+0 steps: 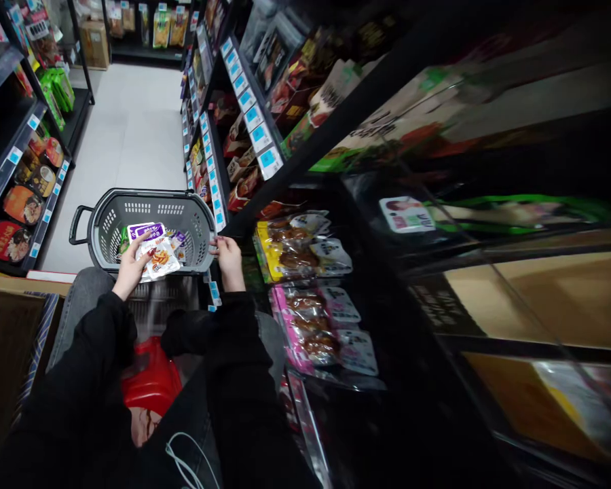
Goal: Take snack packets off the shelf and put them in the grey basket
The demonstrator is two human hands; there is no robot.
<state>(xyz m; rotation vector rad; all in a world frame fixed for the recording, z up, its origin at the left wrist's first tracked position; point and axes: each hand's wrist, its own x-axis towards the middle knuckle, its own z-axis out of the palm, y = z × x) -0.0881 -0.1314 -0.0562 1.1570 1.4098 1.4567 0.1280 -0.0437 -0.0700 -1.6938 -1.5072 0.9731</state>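
Below me in the aisle is a grey plastic shopping basket (102, 248) with slotted walls and a dark handle folded out at its left. My left hand (129, 270) reaches over its near rim, thumb and fingers closed on a white snack packet (163, 261) with food pictured on it. A purple-and-white packet (145, 232) lies beyond that one inside the basket, partly covered by my fingers. At the basket's right rim, my right hand (229, 261) has its fingers curled on the edge.
Yellow-topped snack packs (298, 248) and pink-topped packs (320, 326) lie on the low shelf at right. Shelving with blue price tags (254, 122) runs along that side. Round food bowls (23, 204) fill the left shelf. A red object (153, 377) is between my legs; a cardboard box (10, 346) stands left.
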